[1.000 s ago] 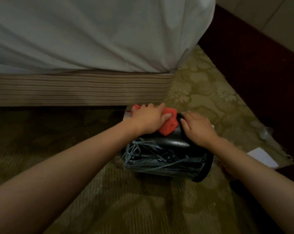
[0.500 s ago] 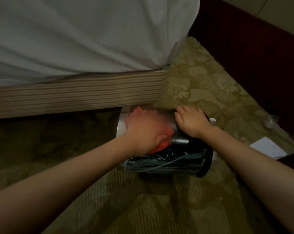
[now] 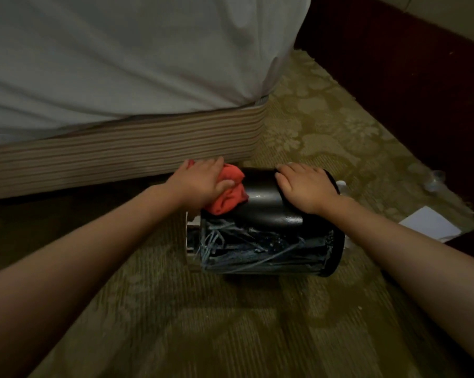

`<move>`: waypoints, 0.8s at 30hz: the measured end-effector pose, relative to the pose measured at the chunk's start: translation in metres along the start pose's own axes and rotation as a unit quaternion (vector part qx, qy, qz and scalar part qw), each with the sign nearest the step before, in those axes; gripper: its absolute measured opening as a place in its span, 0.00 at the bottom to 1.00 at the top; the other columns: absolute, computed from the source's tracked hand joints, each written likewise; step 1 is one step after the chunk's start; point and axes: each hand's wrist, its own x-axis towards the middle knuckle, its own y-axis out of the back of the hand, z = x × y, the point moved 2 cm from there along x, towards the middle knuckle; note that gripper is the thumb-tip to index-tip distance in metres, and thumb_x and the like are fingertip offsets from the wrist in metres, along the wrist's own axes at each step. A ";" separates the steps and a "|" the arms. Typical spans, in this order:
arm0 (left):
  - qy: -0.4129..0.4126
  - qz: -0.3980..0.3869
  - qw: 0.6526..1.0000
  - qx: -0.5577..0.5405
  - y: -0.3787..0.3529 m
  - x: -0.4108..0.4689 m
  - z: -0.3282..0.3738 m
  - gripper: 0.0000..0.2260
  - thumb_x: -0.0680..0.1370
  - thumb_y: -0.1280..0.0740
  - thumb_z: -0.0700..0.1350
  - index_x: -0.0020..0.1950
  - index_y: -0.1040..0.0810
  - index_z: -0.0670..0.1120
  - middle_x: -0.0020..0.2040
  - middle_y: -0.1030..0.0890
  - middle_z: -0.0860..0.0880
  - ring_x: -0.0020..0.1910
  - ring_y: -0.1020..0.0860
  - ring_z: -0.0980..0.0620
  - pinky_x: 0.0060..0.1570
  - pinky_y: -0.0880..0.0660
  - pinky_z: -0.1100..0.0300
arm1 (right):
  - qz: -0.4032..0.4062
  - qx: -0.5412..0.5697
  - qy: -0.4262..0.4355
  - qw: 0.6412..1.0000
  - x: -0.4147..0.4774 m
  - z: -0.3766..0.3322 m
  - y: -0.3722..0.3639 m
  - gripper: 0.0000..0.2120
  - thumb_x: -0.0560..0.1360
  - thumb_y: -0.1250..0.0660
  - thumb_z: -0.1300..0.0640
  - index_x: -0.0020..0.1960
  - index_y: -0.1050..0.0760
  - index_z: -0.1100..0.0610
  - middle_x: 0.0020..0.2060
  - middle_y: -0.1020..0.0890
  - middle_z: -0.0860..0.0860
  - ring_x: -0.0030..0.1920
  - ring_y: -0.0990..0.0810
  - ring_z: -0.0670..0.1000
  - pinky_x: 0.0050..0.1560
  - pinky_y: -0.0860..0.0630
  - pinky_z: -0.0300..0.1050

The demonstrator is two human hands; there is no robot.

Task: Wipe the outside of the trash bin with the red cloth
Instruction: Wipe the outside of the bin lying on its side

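Trash bin [image 3: 265, 203]: black and shiny, lying on its side on the carpet [image 3: 203, 323], just in front of the bed's near corner. Its round wall faces up. The side facing us has pale blue scratchy streaks; I cannot tell what they are.
Red cloth [image 3: 229, 192]: bunched up on top of the bin, near the bin's left end, touching the black wall.
Left hand [image 3: 200, 181]: on top of the cloth, fingers curled over it and thumb tucked into it, holding it against the bin.
Right hand [image 3: 304, 186]: lying flat on the bin's right end with fingers straight and close together, holding nothing, just resting on the wall.
Gap: a bare strip of shiny black bin shows between the two hands.
Bed: a white sheet [image 3: 121, 64] hangs over a striped brown base [image 3: 121, 148], which stands along the far edge of the carpet.
Carpet: green and gold with a leafy pattern, with a dark red strip [image 3: 393, 77] past its right edge.
Paper [image 3: 432, 223]: white, flat on the carpet near the right edge, well apart from the bin.
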 end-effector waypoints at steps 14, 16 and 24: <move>-0.114 -0.004 0.991 -0.065 -0.003 -0.047 -0.029 0.40 0.70 0.34 0.63 0.75 0.51 0.58 0.77 0.49 0.54 0.75 0.50 0.55 0.71 0.44 0.42 | 0.016 0.000 0.000 1.000 0.000 0.001 -0.001 0.23 0.81 0.55 0.45 0.71 0.36 0.51 0.68 0.30 0.53 0.67 0.32 0.56 0.63 0.38 0.54; -0.110 0.004 0.991 -0.073 -0.004 -0.048 -0.031 0.39 0.70 0.32 0.59 0.75 0.48 0.57 0.77 0.47 0.54 0.75 0.48 0.54 0.72 0.45 0.43 | 0.010 0.001 -0.005 1.000 0.001 0.001 0.001 0.23 0.81 0.55 0.45 0.70 0.36 0.51 0.68 0.30 0.54 0.66 0.32 0.56 0.63 0.38 0.54; -0.102 0.069 0.992 -0.032 -0.010 -0.035 -0.018 0.35 0.72 0.33 0.58 0.75 0.43 0.52 0.75 0.42 0.49 0.74 0.45 0.50 0.72 0.51 0.45 | -0.006 -0.009 -0.024 1.000 0.006 -0.009 0.003 0.25 0.79 0.57 0.41 0.66 0.32 0.53 0.63 0.27 0.59 0.63 0.30 0.61 0.61 0.37 0.57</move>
